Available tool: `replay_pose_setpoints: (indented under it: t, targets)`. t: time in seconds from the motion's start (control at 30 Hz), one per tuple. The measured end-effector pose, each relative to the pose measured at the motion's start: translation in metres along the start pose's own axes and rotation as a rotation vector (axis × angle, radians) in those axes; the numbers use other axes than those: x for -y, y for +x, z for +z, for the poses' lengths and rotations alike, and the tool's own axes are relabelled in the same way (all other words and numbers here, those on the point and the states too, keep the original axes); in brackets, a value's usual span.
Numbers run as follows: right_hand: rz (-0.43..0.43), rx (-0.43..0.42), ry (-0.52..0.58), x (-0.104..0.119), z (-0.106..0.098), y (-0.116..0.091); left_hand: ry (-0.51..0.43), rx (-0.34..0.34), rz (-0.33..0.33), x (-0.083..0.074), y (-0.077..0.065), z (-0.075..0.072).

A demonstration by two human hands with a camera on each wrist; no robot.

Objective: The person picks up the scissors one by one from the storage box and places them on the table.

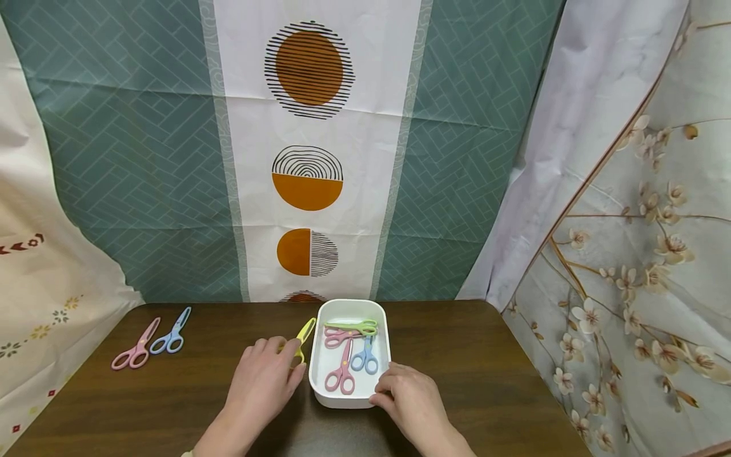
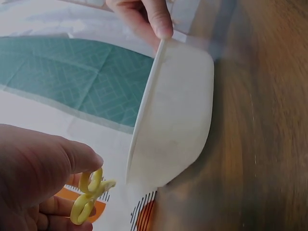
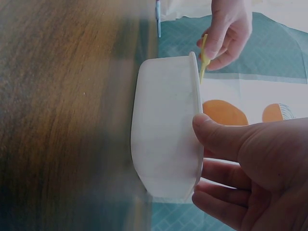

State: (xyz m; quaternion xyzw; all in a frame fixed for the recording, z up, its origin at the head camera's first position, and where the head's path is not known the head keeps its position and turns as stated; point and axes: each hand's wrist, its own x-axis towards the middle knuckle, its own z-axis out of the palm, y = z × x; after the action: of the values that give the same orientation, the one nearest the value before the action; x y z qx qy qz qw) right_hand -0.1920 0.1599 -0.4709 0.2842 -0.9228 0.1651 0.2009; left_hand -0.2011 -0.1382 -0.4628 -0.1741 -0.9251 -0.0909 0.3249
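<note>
My left hand (image 1: 264, 376) pinches a pair of yellow scissors (image 1: 306, 330) by its handle loops, just left of a white plastic box (image 1: 342, 402). In the left wrist view the yellow scissors (image 2: 85, 201) hang above the table, apart from the box. At the box's front right corner, my right hand (image 1: 412, 398) holds the rim, thumb on the near side in the right wrist view. Inside the box lie green scissors (image 1: 368, 327), blue scissors (image 1: 365, 360) and two pink pairs, the nearer pink scissors (image 1: 341, 374) pointing away from me.
On the brown table's left side lie another pair of pink scissors (image 1: 137, 353) and another pair of blue scissors (image 1: 171, 336). A patterned green and white curtain (image 1: 308, 254) hangs behind the table (image 1: 468, 368). A floral curtain (image 1: 639, 304) hangs on the right.
</note>
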Motion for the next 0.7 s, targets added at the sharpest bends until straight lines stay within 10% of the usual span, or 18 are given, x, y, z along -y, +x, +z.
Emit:
replay_pose_setpoints:
  t: [0.7]
  targets:
    - [-0.003, -0.002, 0.002, 0.000, 0.000, 0.000, 0.040, 0.072, -0.063, 0.024, -0.010, 0.008]
